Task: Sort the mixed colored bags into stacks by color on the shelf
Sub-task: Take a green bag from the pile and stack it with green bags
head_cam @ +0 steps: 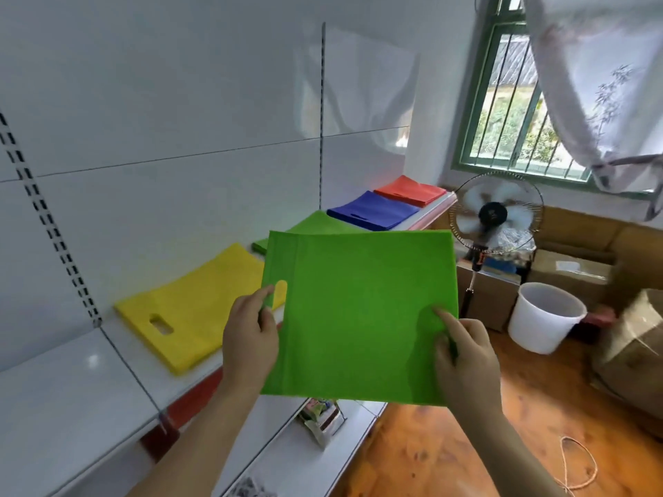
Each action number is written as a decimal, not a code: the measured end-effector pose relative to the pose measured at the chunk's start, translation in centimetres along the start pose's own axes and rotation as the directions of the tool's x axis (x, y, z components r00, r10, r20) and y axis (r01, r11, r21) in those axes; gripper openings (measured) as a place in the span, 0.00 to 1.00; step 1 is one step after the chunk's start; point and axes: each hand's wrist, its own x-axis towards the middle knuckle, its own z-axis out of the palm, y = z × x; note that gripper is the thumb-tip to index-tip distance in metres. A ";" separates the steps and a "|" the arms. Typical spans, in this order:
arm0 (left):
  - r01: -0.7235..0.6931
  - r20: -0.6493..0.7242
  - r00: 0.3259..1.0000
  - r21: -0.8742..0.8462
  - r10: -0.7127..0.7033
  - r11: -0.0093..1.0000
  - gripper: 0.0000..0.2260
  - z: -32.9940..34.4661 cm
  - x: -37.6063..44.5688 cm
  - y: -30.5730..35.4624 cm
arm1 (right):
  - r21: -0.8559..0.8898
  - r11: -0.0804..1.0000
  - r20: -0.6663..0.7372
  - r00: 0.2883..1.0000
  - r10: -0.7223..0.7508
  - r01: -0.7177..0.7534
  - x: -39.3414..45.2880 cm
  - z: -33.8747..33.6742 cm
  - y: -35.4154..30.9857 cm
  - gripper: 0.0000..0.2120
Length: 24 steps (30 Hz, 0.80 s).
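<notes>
Both hands — left hand (251, 338) and right hand (466, 356) — pinch a green bag (358, 310) by its near corners, held flat above the shelf (107, 371) edge, near the yellow bag (193, 310)

You hold a green bag (358, 310) flat in front of you, out over the shelf's (71, 389) front edge. Your left hand (249, 338) grips its left side beside the handle slot, and your right hand (466, 356) pinches its lower right corner. On the shelf lie four stacks in a row: a yellow stack (193, 310) nearest, then a green stack (315, 224) partly hidden behind the bag you hold, a blue stack (373, 211) and a red stack (409, 190) at the far end. To the right, a fan (497, 213) stands by cardboard boxes (574, 274), with a white bucket (545, 317) on the wooden floor (448, 443) beneath a window (513, 102).
</notes>
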 end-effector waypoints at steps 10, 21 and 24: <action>0.026 0.048 0.999 -0.002 -0.026 1.000 0.18 13.4 10.9 -1.5 | -0.063 0.998 0.002 1.000 0.020 -0.020 12.6 5.9 7.0 0.24; 0.166 -0.055 0.985 0.114 -0.161 0.979 0.18 17.4 20.2 -6.1 | -0.030 0.996 0.122 0.989 -0.079 0.083 26.9 18.5 8.9 0.25; 0.244 -0.126 0.966 0.175 -0.224 0.954 0.16 17.5 21.0 -7.3 | 0.039 0.993 0.200 0.973 -0.118 0.113 30.1 22.3 9.3 0.22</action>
